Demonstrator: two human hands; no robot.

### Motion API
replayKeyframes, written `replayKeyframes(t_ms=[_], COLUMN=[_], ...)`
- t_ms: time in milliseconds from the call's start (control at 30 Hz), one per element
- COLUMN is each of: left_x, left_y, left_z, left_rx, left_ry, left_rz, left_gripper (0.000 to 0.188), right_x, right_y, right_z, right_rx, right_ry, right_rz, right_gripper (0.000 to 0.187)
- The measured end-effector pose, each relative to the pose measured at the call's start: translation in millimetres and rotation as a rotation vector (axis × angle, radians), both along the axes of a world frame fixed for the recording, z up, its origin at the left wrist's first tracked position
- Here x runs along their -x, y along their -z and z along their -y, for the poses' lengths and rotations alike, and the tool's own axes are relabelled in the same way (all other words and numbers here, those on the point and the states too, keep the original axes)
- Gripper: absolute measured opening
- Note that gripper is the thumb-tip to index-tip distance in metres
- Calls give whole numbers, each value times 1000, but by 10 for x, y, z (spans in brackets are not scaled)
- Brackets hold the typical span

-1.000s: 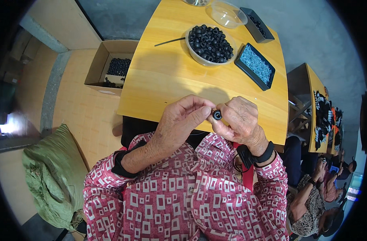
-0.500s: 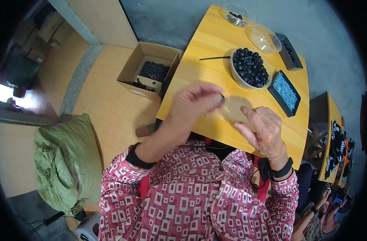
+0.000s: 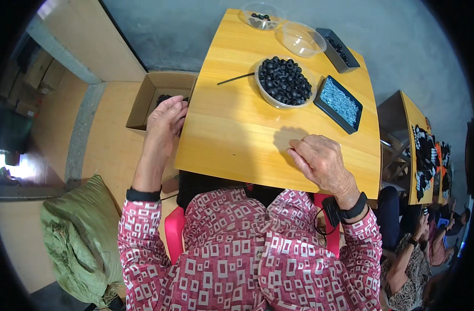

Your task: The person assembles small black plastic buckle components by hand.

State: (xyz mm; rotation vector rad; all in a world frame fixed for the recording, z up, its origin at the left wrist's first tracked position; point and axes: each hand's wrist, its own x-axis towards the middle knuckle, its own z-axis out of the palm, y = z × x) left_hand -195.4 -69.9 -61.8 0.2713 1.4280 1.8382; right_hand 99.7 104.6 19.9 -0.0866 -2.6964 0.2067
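Observation:
My left hand (image 3: 167, 120) hangs past the table's left edge, over the near side of a cardboard box (image 3: 138, 106) with small black pieces (image 3: 164, 98) in it. Its fingers are loosely bent and somewhat apart, and no piece shows in them. My right hand (image 3: 322, 161) hovers above the front right of the yellow table (image 3: 216, 140). Its fingers are curled in, thumb against the forefinger; anything between them is hidden. Beyond it stands a clear bowl (image 3: 270, 98) heaped with black ring-like beads (image 3: 286, 80), a thin black stick (image 3: 236, 79) at its left side.
Right of the bowl lies a black tray (image 3: 353, 125) of small light-blue pieces (image 3: 340, 101). Farther back are two clear bowls (image 3: 303, 40) and a dark bin (image 3: 340, 57). A green sack (image 3: 79, 243) is on the left; other people sit at the right.
My left hand has gone from above the table, where it pinched a small dark piece, leftward to the box. My right hand's fingers have closed. The view has shifted.

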Motion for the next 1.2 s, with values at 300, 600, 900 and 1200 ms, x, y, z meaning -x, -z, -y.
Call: replayKeyframes(t_ms=[300, 600, 900, 1200], left_x=[-771, -1198, -1216, -1227], left_y=[-649, -568, -507, -575], left_z=[-31, -107, -164, -275], left_rx=[-150, -109, -137, -173], left_ry=[285, 574, 576, 356], left_rz=[-244, -34, 13, 262], left_gripper=[19, 17, 18, 20], right_x=[362, 1017, 1099, 530], right_y=[-201, -180, -162, -188], right_z=[-499, -903, -892, -119], right_rx=[178, -17, -19, 423], right_ry=[153, 118, 151, -140], right_rz=[-120, 87, 128, -133], right_gripper=[15, 16, 18, 20])
